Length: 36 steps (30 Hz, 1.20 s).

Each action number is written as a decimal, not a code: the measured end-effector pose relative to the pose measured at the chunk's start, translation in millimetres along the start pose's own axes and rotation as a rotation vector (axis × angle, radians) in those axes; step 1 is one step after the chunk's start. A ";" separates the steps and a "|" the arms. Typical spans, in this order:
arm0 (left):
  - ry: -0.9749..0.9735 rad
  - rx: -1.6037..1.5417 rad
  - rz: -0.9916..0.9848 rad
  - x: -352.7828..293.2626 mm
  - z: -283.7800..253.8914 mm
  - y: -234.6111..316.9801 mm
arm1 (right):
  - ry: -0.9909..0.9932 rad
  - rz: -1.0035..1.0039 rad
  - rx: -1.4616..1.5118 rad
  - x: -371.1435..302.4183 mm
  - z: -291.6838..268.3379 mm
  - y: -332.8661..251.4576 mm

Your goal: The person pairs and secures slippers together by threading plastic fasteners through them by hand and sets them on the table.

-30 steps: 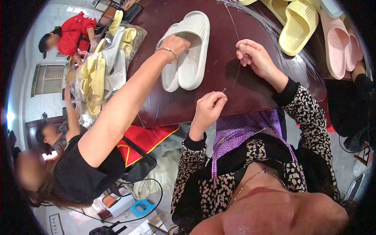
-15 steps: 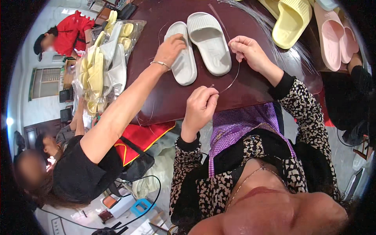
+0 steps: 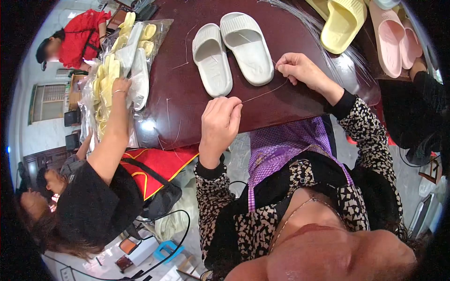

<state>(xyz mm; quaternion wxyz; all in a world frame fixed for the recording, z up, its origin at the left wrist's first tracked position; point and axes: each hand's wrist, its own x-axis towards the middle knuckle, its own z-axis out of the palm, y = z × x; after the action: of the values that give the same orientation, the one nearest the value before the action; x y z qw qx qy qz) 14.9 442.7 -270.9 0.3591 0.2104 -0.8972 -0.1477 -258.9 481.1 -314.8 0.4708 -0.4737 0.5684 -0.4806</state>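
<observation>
Left hand (image 3: 219, 124) and right hand (image 3: 302, 70) each pinch a thin strand (image 3: 265, 95) between thumb and fingers; it runs slantwise from one to the other, a little above the near edge of a dark red, glossy desk (image 3: 286, 107). Just beyond them sit the grey left slipper (image 3: 212, 61) and the grey right slipper (image 3: 248, 51), side by side, soles down, heels toward the person. The left hand is right by the heel of the left slipper, though whether they touch I cannot tell; the right hand is just beside the heel of the other. Farther right lie a bundle of clear strands (image 3: 323, 42), a yellow slipper (image 3: 344, 25) and a pink slipper (image 3: 389, 42). At the left, a co-worker's hand (image 3: 121, 86) is at a clear plastic bag (image 3: 161, 32) of yellow and grey slippers.
</observation>
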 end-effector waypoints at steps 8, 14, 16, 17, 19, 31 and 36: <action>0.011 0.086 -0.058 -4.9 13.7 -26.7 | -0.030 0.043 0.080 -6.0 7.6 -3.5; -0.034 0.108 -0.073 7.8 23.0 -40.7 | -0.111 0.076 0.284 3.8 6.1 10.0; -0.024 0.041 -0.032 11.1 29.2 -34.6 | -0.099 0.082 0.320 2.3 6.7 12.2; -0.029 0.034 -0.025 14.0 33.2 -30.5 | -0.091 0.085 0.337 1.7 6.9 12.2; -0.029 -0.100 -0.088 17.5 36.1 -17.6 | -0.065 0.078 0.314 0.2 13.5 5.8; -0.008 -0.330 -0.414 17.9 66.0 -21.4 | -0.062 -0.176 -0.057 0.8 43.6 -27.5; 0.121 -0.618 -0.597 35.5 69.0 -9.8 | -0.166 -0.210 -0.094 -1.8 40.9 -33.4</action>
<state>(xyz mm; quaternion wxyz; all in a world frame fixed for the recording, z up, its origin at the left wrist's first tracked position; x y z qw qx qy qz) -54.4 424.8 -302.5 0.3985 0.3515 -0.6881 -0.4942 -215.3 475.8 -285.4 0.4407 -0.5901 0.4967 -0.4592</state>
